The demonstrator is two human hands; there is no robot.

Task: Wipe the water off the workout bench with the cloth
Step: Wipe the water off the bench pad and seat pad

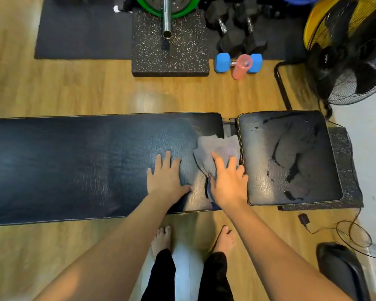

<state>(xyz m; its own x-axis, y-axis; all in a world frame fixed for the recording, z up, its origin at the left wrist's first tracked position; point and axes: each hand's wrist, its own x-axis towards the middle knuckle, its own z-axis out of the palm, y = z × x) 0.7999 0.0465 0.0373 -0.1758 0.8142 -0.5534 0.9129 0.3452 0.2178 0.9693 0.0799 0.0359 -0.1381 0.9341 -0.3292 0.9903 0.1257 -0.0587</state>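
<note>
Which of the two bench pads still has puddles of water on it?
The short square seat pad right of the gap, streaked with dark puddles. The long pad shows no puddles; the left hand and the cloth rest on it.

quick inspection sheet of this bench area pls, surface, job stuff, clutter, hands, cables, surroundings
surface: long bench pad looks mostly dry; seat pad has puddles and streaks of water
job's things: grey cloth lies at the right end of the long pad, by the gap
clutter: nothing seen on the pads
hands: left hand flat on the long pad; right hand presses the cloth
cables: black cable with adapter on the floor, right
surroundings: blue dumbbell, pink bottle, black dumbbells, yellow fan, wood floor
</note>
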